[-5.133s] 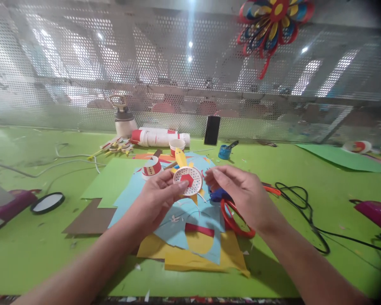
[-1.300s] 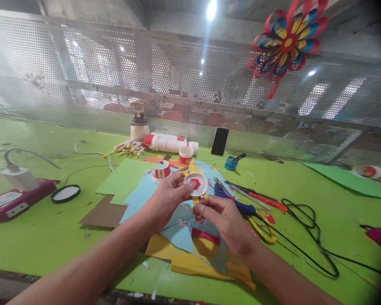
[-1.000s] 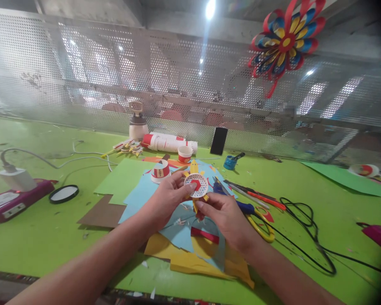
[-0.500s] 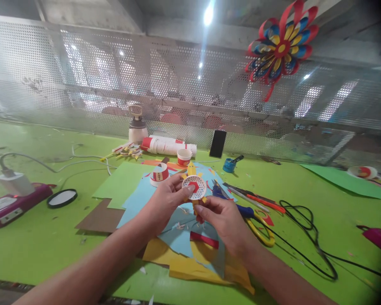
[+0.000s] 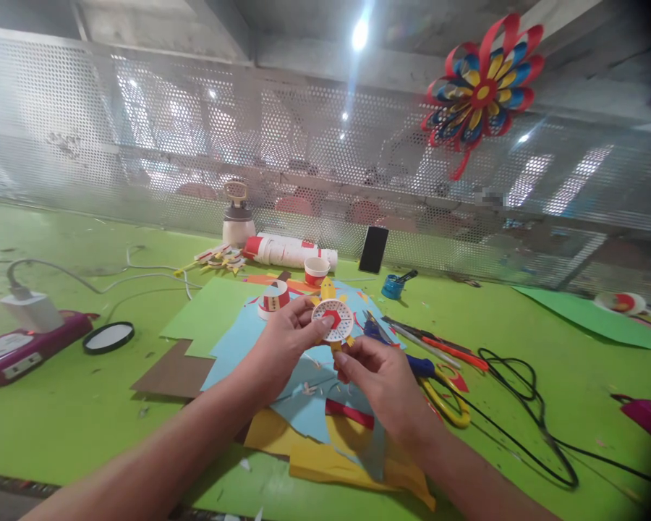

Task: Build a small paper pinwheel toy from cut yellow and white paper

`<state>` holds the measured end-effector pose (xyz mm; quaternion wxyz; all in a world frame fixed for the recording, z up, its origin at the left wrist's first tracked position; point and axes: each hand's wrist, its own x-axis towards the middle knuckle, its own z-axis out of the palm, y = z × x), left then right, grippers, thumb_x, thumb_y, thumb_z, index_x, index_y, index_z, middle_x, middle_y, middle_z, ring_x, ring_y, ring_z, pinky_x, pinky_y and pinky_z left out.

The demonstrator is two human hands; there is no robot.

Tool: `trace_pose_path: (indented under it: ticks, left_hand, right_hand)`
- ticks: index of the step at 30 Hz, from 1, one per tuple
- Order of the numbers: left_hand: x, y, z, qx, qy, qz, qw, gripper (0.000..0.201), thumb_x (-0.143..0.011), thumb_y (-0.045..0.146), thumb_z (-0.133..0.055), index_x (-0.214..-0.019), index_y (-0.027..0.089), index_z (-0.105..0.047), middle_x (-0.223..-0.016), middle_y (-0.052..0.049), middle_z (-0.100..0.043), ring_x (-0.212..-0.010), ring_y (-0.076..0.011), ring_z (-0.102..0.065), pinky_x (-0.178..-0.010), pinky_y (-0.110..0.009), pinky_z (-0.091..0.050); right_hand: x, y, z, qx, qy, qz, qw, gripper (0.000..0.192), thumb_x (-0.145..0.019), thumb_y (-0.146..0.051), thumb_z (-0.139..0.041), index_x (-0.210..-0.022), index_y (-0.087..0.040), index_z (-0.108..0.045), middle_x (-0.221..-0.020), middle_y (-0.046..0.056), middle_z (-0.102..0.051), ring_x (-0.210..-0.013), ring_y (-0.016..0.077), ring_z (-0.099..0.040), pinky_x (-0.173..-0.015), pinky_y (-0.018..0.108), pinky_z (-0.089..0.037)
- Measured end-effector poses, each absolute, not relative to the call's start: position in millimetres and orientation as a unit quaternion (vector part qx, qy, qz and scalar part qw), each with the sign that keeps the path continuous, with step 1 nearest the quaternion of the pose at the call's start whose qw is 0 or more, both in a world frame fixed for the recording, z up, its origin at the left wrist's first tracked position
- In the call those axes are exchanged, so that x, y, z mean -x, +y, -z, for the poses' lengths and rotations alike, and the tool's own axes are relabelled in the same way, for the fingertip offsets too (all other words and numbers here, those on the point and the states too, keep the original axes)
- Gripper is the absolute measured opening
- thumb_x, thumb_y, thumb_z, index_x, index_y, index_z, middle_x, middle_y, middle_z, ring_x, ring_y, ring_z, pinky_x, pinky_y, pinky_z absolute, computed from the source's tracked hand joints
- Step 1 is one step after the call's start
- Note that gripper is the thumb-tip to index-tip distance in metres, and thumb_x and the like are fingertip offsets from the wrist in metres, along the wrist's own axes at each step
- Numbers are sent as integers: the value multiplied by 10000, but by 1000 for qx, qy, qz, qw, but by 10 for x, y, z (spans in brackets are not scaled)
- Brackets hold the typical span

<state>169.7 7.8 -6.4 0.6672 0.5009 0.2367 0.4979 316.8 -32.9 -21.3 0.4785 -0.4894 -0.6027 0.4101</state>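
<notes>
We hold a small paper turtle [image 5: 333, 319] above the work table [image 5: 59, 427], raised clear of the stack of coloured paper sheets [image 5: 315, 427] that lies below it. The turtle has a round white dotted shell with a red hexagon at its centre and yellow head and limbs projecting from the rim.

Our left hand [image 5: 285, 347] is closed on the turtle's left edge, with the thumb tip resting on the face of the shell beside the red hexagon. Our right hand [image 5: 377, 380] sits just below the turtle, fingers narrowed to a pinch at the yellow part at the lower rim; we cannot tell whether it grips that part or only touches it.

To the right of the hands, scissors with yellow handles [image 5: 448, 394] lie on the table, and a red-handled tool [image 5: 456, 353] lies just beyond them. A black cable [image 5: 526, 405] loops across the table further right.

Behind the turtle stand a cut red-and-white cup ring [image 5: 272, 298] and a small paper cup [image 5: 317, 270]. A phone [image 5: 374, 249] leans against the perforated metal screen [image 5: 141, 145], on which a paper flower [image 5: 480, 90] hangs
</notes>
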Motion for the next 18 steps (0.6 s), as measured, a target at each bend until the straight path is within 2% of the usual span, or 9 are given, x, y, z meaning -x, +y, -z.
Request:
trace_pose_path:
  ticks: [12,18]
  left_hand:
    - [-1721,58,55,-506,234,-488,672,258,-756,281,-680,-938,133,-574,-909,-85,-687,-796,-166,-626,-777,-323,-482]
    - [-1730,45,51,-496,241,-497,669,247,-741,277,-692,-912,136,-582,-902,-80,-685,-783,-147,-611,-755,-292,-469]
  right_hand:
    - [-3171,-350,148,476,-606,-418,481,205,-770,-351,-608,-710,-157,-574,-622,-13,-542,-587,119,-483,-568,251,-392]
    - [-3157,-352,191,461,-611,-439,470,222,-783,-349,-614,-685,-156,-563,-615,-7,-549,-586,116,-487,-576,251,-406]
